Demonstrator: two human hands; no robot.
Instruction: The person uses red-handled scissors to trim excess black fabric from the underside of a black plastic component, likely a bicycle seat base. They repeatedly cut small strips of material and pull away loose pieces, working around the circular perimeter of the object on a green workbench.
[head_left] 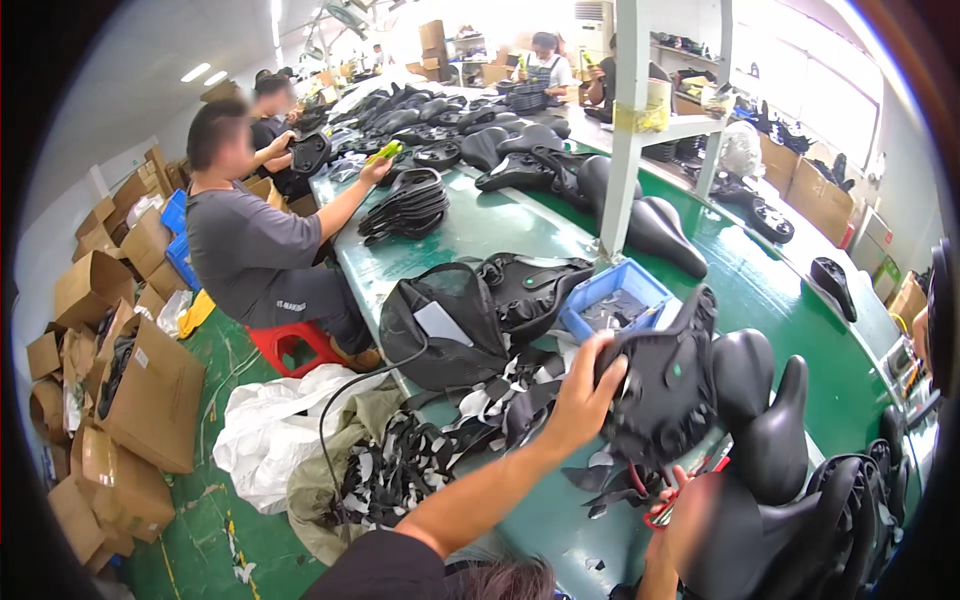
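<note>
Raised in front of me is a black bicycle saddle, its ribbed underside turned toward me. My left hand grips it by its left edge, fingers and thumb closed on the rim. Below the saddle, my right hand is closed on red-handled scissors; the blades are mostly hidden under the saddle and cannot be made out. Finished-looking saddles lie close by on the right. Black and grey offcuts are heaped beneath and beside my left forearm.
A blue bin with scraps stands beyond my left hand, beside a black bag-like cover. A white post rises from the green table. Co-workers sit along the left side, one on a red stool. Cardboard boxes crowd the left floor.
</note>
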